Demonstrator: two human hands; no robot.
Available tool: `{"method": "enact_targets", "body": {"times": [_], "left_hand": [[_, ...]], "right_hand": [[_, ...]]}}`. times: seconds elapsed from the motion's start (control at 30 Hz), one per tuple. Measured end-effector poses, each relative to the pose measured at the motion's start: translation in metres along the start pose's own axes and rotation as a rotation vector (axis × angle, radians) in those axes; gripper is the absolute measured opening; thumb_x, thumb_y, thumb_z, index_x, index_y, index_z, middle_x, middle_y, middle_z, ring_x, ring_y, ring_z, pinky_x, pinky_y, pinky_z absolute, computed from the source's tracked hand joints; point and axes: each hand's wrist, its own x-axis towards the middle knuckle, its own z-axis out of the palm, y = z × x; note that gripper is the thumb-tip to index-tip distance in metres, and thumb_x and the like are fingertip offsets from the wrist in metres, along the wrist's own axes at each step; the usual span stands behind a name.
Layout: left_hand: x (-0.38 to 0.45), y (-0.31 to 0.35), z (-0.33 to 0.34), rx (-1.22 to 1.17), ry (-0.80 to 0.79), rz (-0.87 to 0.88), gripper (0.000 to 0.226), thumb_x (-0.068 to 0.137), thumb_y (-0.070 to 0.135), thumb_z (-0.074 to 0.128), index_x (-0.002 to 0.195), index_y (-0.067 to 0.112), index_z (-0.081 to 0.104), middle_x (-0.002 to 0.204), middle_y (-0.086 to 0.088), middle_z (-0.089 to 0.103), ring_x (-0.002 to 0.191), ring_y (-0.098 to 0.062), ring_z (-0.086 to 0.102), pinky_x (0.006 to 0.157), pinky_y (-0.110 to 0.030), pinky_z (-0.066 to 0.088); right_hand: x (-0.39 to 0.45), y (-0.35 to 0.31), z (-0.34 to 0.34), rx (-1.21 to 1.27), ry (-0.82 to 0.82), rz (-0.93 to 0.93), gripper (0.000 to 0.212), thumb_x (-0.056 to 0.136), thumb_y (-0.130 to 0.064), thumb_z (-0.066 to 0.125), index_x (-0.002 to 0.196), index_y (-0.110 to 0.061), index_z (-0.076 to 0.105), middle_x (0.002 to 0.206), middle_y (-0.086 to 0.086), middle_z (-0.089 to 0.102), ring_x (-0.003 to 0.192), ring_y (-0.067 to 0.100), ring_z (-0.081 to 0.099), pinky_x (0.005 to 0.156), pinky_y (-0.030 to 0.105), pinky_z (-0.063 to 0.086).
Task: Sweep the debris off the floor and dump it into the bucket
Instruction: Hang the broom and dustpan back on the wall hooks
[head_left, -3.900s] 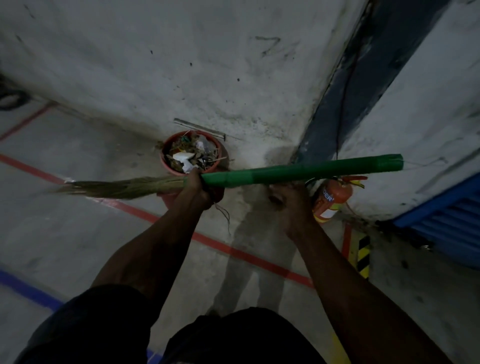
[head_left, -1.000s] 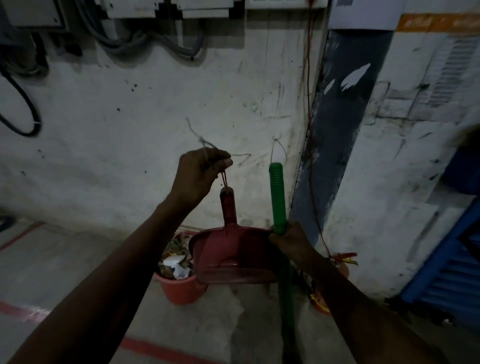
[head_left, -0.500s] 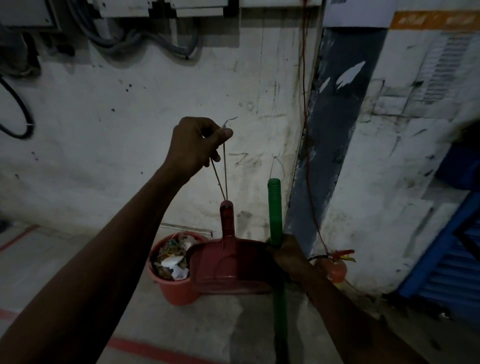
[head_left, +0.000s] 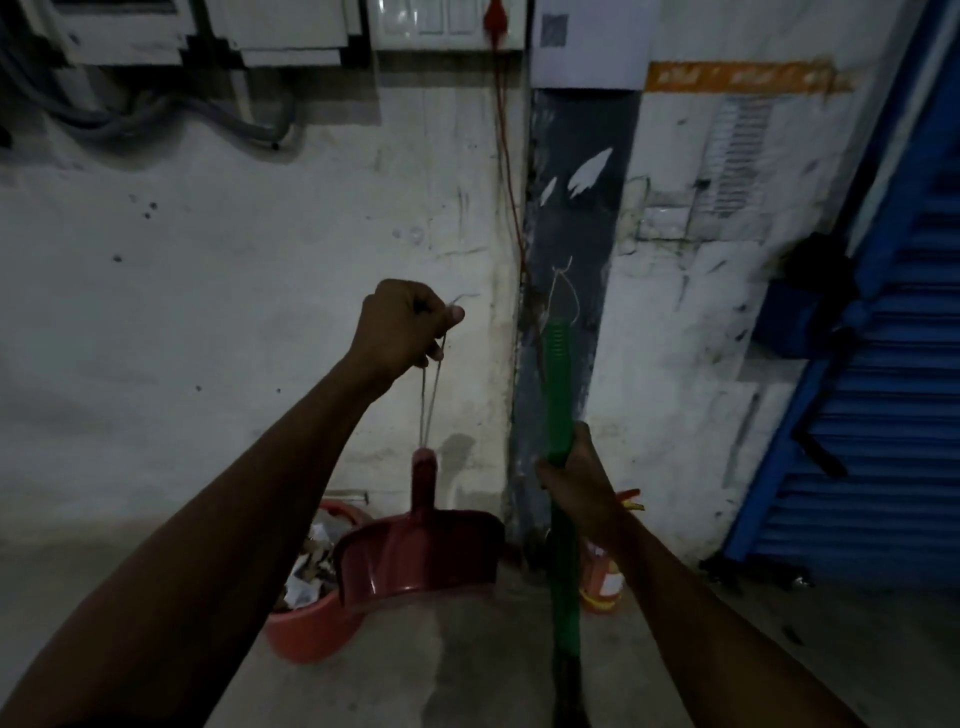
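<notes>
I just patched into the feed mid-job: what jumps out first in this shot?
Centre frame, the left hand pinches a thin string from which a red dustpan dangles, in front of the white wall. Beside it the right hand grips an upright green broom handle. Low down behind the dustpan stands a red bucket already full of debris, and a blue shutter fills the right edge.

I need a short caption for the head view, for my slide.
Left hand dangles a red dustpan by its string; right hand holds the green broom upright.
</notes>
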Motion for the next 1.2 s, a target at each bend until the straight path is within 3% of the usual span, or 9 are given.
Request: {"method": "enact_targets", "body": {"times": [0.13, 0.2, 0.3, 0.4, 0.5, 0.7, 0.87, 1.0, 1.2], "left_hand": [[0.010, 0.014, 0.027, 0.017, -0.015, 0.015, 0.028, 0.085, 0.024, 0.073, 0.069, 0.004, 0.061, 0.058, -0.005, 0.061, 0.045, -0.013, 0.063, 0.039, -0.022, 0.044], [0.019, 0.026, 0.041, 0.027, -0.008, 0.015, 0.030, 0.086, 0.026, 0.072, 0.068, 0.006, 0.060, 0.057, -0.002, 0.060, 0.044, -0.010, 0.062, 0.039, -0.021, 0.042], [0.037, 0.048, 0.062, 0.026, 0.015, 0.011, 0.030, 0.088, 0.026, 0.070, 0.067, 0.007, 0.058, 0.057, -0.002, 0.058, 0.040, -0.004, 0.056, 0.037, -0.019, 0.040], [0.060, 0.075, 0.084, -0.024, 0.035, -0.023, 0.028, 0.092, 0.022, 0.065, 0.068, 0.008, 0.059, 0.061, -0.005, 0.057, 0.044, -0.004, 0.053, 0.038, -0.017, 0.040], [0.088, 0.106, 0.106, -0.061, 0.069, -0.059, 0.025, 0.095, 0.019, 0.060, 0.072, 0.008, 0.060, 0.067, -0.005, 0.057, 0.055, -0.010, 0.051, 0.041, -0.018, 0.042], [0.149, 0.169, 0.147, -0.103, 0.157, -0.024, 0.022, 0.096, 0.013, 0.057, 0.076, 0.005, 0.060, 0.071, -0.007, 0.057, 0.058, -0.014, 0.049, 0.050, -0.025, 0.040], [0.205, 0.209, 0.182, -0.109, 0.183, 0.078, 0.015, 0.093, 0.009, 0.057, 0.079, 0.007, 0.061, 0.074, -0.008, 0.057, 0.059, -0.014, 0.051, 0.045, -0.021, 0.042], [0.254, 0.233, 0.211, -0.135, 0.197, 0.177, 0.024, 0.095, 0.019, 0.060, 0.072, 0.011, 0.062, 0.070, -0.007, 0.059, 0.058, -0.013, 0.052, 0.042, -0.018, 0.040], [0.339, 0.255, 0.247, -0.190, 0.192, 0.292, 0.025, 0.095, 0.021, 0.060, 0.074, 0.007, 0.063, 0.071, -0.008, 0.062, 0.057, -0.015, 0.055, 0.044, -0.018, 0.042]], "right_hand": [[0.014, -0.022, -0.041, -0.017, -0.007, -0.133, 0.044, 0.096, -0.025, 0.060, 0.129, -0.021, 0.032, 0.093, -0.006, 0.056, 0.073, 0.008, 0.062, 0.056, 0.018, 0.046], [0.022, -0.028, -0.062, -0.018, 0.008, -0.217, 0.038, 0.097, -0.029, 0.058, 0.124, -0.027, 0.031, 0.090, -0.002, 0.059, 0.065, 0.005, 0.062, 0.051, 0.020, 0.049], [0.039, -0.035, -0.096, -0.036, -0.002, -0.294, 0.036, 0.097, -0.040, 0.054, 0.121, -0.037, 0.027, 0.097, -0.003, 0.062, 0.078, 0.013, 0.066, 0.063, 0.034, 0.058], [0.064, -0.042, -0.133, -0.039, 0.024, -0.360, 0.033, 0.097, -0.044, 0.050, 0.120, -0.042, 0.025, 0.099, -0.009, 0.060, 0.079, 0.003, 0.061, 0.059, 0.015, 0.049], [0.091, -0.052, -0.169, -0.034, 0.076, -0.430, 0.029, 0.099, -0.043, 0.047, 0.120, -0.041, 0.027, 0.099, -0.010, 0.060, 0.076, 0.000, 0.061, 0.056, 0.012, 0.046], [0.144, -0.088, -0.235, -0.048, 0.130, -0.524, 0.035, 0.101, -0.045, 0.040, 0.130, -0.027, 0.034, 0.101, 0.000, 0.059, 0.082, 0.019, 0.059, 0.071, 0.037, 0.054], [0.194, -0.119, -0.283, -0.098, 0.209, -0.546, 0.054, 0.101, -0.048, 0.032, 0.148, -0.023, 0.025, 0.114, 0.017, 0.061, 0.091, 0.025, 0.059, 0.081, 0.042, 0.052], [0.239, -0.144, -0.316, -0.165, 0.309, -0.555, 0.061, 0.103, -0.047, 0.028, 0.156, -0.025, 0.010, 0.130, 0.012, 0.057, 0.113, 0.029, 0.057, 0.098, 0.043, 0.047], [0.319, -0.181, -0.350, -0.285, 0.462, -0.579, 0.049, 0.104, -0.045, 0.029, 0.148, -0.025, 0.024, 0.107, 0.015, 0.063, 0.093, 0.033, 0.063, 0.083, 0.043, 0.052]]}}
